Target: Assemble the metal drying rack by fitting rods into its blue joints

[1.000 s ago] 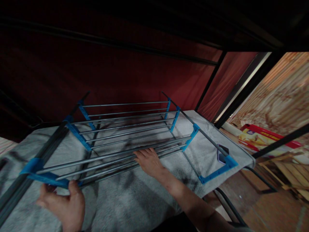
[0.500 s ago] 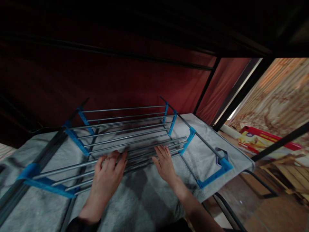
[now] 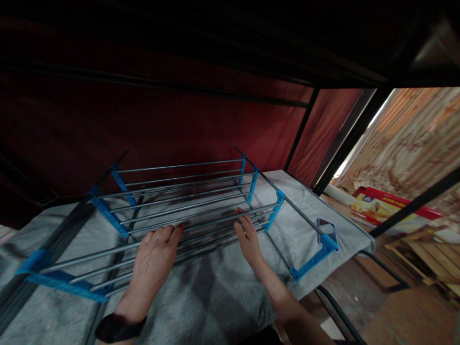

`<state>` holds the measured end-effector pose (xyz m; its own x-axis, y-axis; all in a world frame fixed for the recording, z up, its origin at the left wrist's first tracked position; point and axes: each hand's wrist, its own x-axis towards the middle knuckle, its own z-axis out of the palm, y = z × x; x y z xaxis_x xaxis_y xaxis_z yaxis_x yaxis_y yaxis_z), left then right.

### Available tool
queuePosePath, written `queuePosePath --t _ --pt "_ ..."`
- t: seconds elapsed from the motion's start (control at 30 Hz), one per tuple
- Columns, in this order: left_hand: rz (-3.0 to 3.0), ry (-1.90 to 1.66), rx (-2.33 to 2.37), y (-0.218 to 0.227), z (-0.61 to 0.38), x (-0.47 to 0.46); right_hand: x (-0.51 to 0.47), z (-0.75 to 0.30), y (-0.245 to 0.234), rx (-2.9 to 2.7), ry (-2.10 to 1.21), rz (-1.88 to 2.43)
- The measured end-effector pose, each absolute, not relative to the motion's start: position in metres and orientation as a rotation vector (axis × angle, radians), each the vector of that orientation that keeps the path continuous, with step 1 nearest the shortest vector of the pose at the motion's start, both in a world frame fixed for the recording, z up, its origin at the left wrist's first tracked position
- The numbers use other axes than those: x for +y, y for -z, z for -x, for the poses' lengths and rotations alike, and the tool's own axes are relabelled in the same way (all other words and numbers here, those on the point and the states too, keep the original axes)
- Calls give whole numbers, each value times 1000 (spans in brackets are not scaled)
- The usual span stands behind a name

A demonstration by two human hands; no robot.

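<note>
A rack of grey metal tubes with blue plastic brackets lies on a grey blanket (image 3: 215,297). My left hand (image 3: 156,254) is closed over the front tier's upper metal tube (image 3: 212,221), its fingertips partly hidden. Farther right on that tube is my right hand (image 3: 248,242), with thumb and fingers curled about it. The tube's right end meets a blue bracket (image 3: 276,211); whether it is seated there I cannot tell. To the left, the tubes of this tier run to another blue bracket (image 3: 64,282). Lower tubes pass beneath both hands.
A phone (image 3: 327,232) lies on the blanket by the blue corner piece (image 3: 312,261) at the right. Dark bed-frame posts (image 3: 354,139) and a red curtain (image 3: 172,124) enclose the back. Beyond the bed are a red and yellow box (image 3: 388,211) and wooden slats (image 3: 427,256).
The upper tube's right end, short of the bracket before, now meets it. My right hand has gone from lying flat over the tubes to curling round one. The view has shifted slightly.
</note>
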<state>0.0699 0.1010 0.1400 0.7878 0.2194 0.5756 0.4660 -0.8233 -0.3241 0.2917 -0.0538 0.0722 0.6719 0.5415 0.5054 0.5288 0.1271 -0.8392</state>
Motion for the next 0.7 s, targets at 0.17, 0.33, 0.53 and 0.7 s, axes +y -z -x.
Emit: queuePosePath --t 0.17,0.33,0.53,0.7 --pt "2520 746 -570 -146 -72 100 -49 -305 -95 -533 -281 1163" --pt "2553 711 -613 -147 -73 99 -49 -314 -108 -339 -522 937" --pt "2528 739 -552 -144 -73 103 -48 -323 -106 -290 -543 906" --pt "2561 705 -557 -143 -72 107 -47 -324 -103 -297 -538 909"
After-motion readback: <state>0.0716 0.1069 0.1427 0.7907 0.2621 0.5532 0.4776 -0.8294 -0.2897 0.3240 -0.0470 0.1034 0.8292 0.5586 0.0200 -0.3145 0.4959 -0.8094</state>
